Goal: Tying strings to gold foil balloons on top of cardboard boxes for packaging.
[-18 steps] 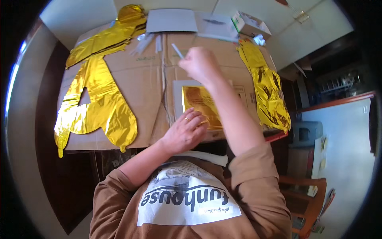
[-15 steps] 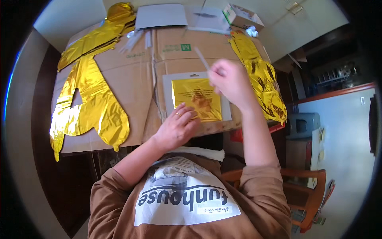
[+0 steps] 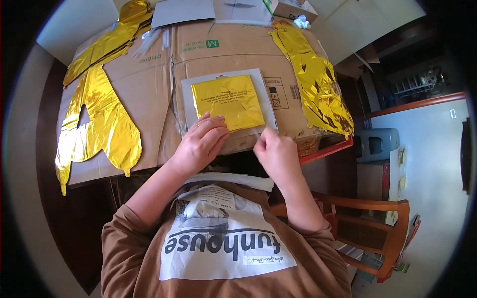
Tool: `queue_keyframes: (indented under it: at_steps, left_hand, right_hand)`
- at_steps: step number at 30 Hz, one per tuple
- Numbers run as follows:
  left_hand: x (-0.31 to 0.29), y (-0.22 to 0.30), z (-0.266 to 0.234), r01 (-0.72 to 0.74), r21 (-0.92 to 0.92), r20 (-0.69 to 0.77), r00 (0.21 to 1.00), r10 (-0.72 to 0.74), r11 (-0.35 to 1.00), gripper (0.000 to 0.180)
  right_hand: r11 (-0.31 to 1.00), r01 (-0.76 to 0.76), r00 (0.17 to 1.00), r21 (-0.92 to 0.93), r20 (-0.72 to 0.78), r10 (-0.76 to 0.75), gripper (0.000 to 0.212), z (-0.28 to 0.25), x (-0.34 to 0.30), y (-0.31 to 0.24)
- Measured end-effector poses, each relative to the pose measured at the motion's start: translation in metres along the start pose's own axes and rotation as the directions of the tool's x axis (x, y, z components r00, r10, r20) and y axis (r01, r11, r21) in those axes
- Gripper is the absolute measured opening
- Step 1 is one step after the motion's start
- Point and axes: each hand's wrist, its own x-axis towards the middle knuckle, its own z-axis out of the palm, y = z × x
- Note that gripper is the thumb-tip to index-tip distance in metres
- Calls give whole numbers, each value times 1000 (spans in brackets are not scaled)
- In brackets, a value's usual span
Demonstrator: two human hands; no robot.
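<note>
A flat packet [image 3: 228, 102] with a gold foil front lies in a clear plastic sleeve near the front edge of the cardboard-covered table. My left hand [image 3: 201, 141] rests on its lower left edge, fingers lying over the foil. By the packet's lower right corner, my right hand [image 3: 276, 151] is closed in a pinch on a thin, pale straw, mostly hidden by the fingers. A gold foil letter balloon [image 3: 102, 119], flat and shaped like an A, spreads out at the left. More flat gold foil balloons [image 3: 313, 79] lie along the right side.
Cardboard [image 3: 149, 99] covers the table. Further gold foil [image 3: 107, 44], several clear straws [image 3: 147, 43], a white sheet [image 3: 183, 12], a small box [image 3: 293, 9] and crumpled white paper [image 3: 301, 21] lie toward the back. A wooden chair [image 3: 367, 223] stands at my right.
My right hand has come down from above the packet's right side to its lower right corner, bringing the straw along. The view has shifted slightly; my left hand stays on the packet.
</note>
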Motion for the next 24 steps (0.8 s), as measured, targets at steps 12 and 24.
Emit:
queue_keyframes:
  at_steps: [12, 24]
  left_hand:
    - [-1, -4, 4, -24, -2, 23, 999, 24, 1000, 18]
    - [0, -5, 5, -5, 28, 80, 997, 2, 1000, 18]
  right_hand:
    - [985, -169, 985, 38, -13, 169, 14, -31, -14, 19]
    - [988, 153, 987, 27, 51, -155, 37, -12, -1, 39]
